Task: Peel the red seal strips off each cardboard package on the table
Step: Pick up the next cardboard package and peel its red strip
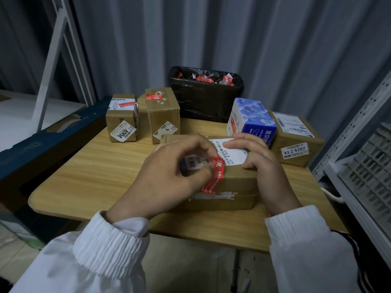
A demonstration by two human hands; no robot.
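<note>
A brown cardboard package (237, 187) lies at the table's near middle. A red seal strip (214, 176) runs over its top front edge, its upper end lifted. My left hand (169, 176) pinches that lifted end between thumb and fingers. My right hand (260, 163) rests on the package's right side and presses on its white label (232, 154). Two upright packages stand at the back left: one (121, 117) with a red strip on top, another (163, 112) with a red strip (153, 97) at its top edge. A further brown package (296, 140) sits at the right.
A black-lined bin (206, 98) holding peeled red strips stands behind the wooden table (88, 176). A blue and white box (251, 121) stands between the packages at the right. Grey metal shelving (364, 166) runs along the right; a white frame leans at the left.
</note>
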